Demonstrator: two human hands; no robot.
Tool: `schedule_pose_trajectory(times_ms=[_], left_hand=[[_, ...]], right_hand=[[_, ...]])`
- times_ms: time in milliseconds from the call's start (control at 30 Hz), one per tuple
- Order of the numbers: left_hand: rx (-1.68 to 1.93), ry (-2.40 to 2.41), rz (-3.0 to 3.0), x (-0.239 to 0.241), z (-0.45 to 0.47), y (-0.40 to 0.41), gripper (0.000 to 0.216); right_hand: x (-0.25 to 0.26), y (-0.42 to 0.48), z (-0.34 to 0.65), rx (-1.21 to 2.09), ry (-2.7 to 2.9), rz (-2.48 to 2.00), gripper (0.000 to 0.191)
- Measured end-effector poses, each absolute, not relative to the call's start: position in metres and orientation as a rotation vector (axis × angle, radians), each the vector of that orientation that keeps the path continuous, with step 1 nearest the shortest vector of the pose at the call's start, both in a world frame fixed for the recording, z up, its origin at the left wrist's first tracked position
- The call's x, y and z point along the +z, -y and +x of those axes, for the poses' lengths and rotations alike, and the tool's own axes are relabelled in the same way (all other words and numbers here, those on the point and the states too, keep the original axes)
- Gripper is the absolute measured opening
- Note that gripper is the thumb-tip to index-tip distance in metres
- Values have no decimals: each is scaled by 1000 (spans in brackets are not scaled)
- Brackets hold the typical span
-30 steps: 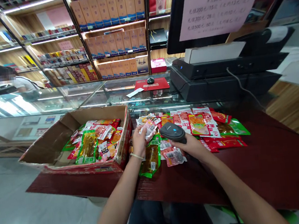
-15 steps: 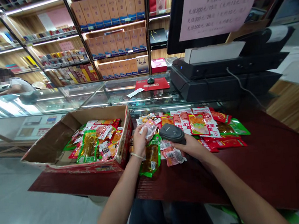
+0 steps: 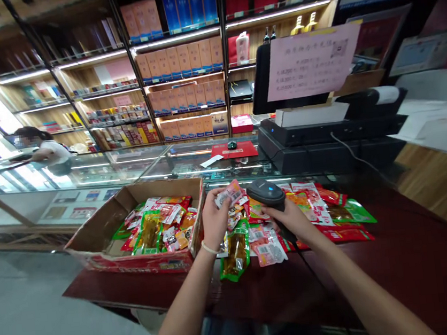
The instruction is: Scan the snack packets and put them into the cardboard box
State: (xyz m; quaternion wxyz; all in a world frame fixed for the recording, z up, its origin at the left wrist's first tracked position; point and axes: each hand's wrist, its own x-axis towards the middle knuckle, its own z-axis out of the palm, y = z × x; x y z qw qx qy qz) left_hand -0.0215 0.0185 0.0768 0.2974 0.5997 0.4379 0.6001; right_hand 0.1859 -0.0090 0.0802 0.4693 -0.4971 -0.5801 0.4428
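Note:
Between the fingers of my left hand (image 3: 215, 219) is a small pink and white snack packet (image 3: 230, 193), raised above the counter. My right hand (image 3: 292, 219) is wrapped round the handle of a dark grey barcode scanner (image 3: 266, 192), whose head points left towards that packet; a blue light shows on its top. Below the hands lie a green-edged snack bag (image 3: 235, 255) with brown contents and pink snack packets (image 3: 269, 251). Red and white snack bags (image 3: 316, 205) are spread to the right. A cardboard box (image 3: 137, 262) left of my left hand holds several mixed snack bags.
Behind the dark red counter (image 3: 404, 265) runs a glass display case (image 3: 154, 162) with a mouse (image 3: 232, 145) on a red mat. A monitor (image 3: 259, 77) with a pink paper sign (image 3: 308, 63) stands at right. Another person (image 3: 54, 152) is far left.
The view has tilted up, showing more upper shelves. My left hand has lifted and turned the pink packet. The scanner is still in my right hand, and its blue light now shows.

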Motion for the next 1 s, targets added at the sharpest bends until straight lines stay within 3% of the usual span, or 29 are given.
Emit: schedule_pose_trajectory(times_ms=[133, 267, 500, 700, 1000], left_hand=[[1548, -1292, 1801, 115, -76, -5, 21], [1523, -1692, 1969, 123, -139, -1, 20], [1103, -1855, 2140, 95, -205, -5, 48], [1152, -1776, 2091, 95, -193, 1, 35], [1167, -1494, 2215, 115, -104, 12, 30]], right_hand=[[97, 6, 159, 1160, 1439, -1117, 34], [98, -1, 125, 1217, 1481, -1081, 33], [99, -1, 84, 1320, 1464, -1008, 33], [90, -4, 92, 1280, 1481, -1024, 29], [84, 3, 149, 1201, 1415, -1092, 31]])
